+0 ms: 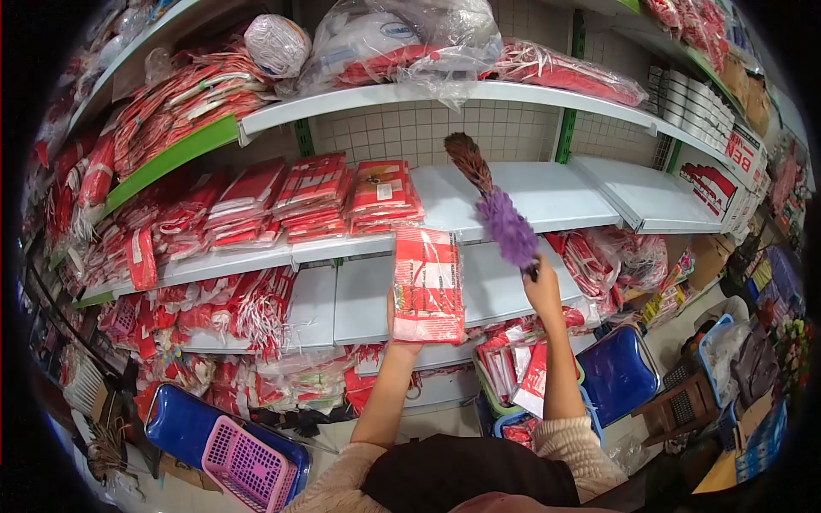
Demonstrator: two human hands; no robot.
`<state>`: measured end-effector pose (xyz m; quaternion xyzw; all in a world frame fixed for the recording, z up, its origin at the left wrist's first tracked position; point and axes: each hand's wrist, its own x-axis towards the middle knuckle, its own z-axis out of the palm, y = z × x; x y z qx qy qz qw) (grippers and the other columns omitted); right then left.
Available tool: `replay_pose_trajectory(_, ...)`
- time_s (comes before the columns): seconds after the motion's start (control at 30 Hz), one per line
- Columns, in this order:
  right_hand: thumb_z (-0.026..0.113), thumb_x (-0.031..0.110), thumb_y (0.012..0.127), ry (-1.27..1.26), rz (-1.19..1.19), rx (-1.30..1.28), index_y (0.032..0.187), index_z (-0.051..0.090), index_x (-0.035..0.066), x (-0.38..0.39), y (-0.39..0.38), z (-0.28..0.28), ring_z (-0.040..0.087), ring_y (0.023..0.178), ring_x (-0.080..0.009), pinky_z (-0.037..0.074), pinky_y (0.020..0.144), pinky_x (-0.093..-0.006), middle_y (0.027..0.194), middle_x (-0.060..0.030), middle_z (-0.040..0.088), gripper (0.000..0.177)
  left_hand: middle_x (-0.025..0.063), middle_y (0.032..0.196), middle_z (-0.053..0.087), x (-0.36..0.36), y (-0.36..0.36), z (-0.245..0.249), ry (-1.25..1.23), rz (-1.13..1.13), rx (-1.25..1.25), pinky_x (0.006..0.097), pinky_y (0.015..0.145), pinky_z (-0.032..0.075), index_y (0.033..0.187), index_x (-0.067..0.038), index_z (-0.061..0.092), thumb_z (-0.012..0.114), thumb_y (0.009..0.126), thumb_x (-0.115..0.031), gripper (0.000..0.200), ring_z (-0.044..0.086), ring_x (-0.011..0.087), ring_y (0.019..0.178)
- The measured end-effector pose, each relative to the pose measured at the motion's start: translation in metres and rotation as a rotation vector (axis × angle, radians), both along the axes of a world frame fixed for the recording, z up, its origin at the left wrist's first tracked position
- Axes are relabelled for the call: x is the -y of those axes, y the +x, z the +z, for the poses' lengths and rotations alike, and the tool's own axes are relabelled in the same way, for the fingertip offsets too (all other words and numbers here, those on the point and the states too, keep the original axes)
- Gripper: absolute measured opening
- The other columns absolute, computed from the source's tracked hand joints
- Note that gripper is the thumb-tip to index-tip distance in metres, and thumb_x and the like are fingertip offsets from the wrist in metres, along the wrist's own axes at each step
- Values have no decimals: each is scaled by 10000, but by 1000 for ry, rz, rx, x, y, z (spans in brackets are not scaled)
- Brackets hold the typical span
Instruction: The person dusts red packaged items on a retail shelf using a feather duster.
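Observation:
My left hand [398, 329] holds up a flat red packet [427, 285] in clear wrapping, in front of the white shelf edge. My right hand [544, 291] grips the handle of a feather duster [496, 208], whose purple and brown head points up and left over the bare white shelf [556, 192]. Stacks of similar red packets [383, 197] lie on that shelf to the left of the duster.
White wall shelves [479, 92] carry red packaged goods and plastic bags. Below stand a pink basket [248, 466] on a blue stool, another blue stool [619, 372], and a basket of red packets [522, 376]. Boxes and stock crowd the right side.

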<state>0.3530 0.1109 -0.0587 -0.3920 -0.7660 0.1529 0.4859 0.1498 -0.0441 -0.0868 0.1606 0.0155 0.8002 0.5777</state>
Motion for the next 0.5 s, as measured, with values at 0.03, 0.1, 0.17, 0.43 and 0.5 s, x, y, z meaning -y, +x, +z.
replay_pose_trajectory(0.03,538,10,693,120,68,10,933,520,-59,-9,-7,7,569,745,-439,449,661,-465,750,-266,589,250,105,1222,516,2,2,4,-3,0,3,468,937,400,1235,-79,460,400,896,-403,473,507,289,1094)
replay_pose_trajectory(0.1,522,-12,684,78,9,227,917,524,-78,-20,-26,25,570,779,-447,454,696,-483,773,-286,583,242,104,1224,516,1,-1,2,-2,9,15,473,935,400,1240,-82,458,401,895,-404,475,507,289,1095)
replay_pose_trajectory(0.17,507,-33,673,28,-10,376,913,524,-94,-26,-47,39,568,808,-456,458,721,-493,794,-303,577,248,103,1229,512,-4,-7,-11,-6,20,31,483,934,399,1246,-86,454,403,893,-404,477,504,290,1100)
replay_pose_trajectory(0.43,550,-6,692,452,-242,217,922,567,-47,2,-62,52,556,790,-377,458,722,-423,884,-223,579,234,118,1211,522,14,-1,7,57,-10,-18,476,931,405,1235,-76,460,456,849,-418,516,515,284,1085)
replay_pose_trajectory(0.5,545,17,725,485,-158,22,958,574,-28,40,-57,54,525,797,-329,437,733,-390,939,-191,552,239,123,1189,536,10,-5,-2,51,27,-2,465,926,413,1221,-61,467,465,843,-404,510,530,282,1065)
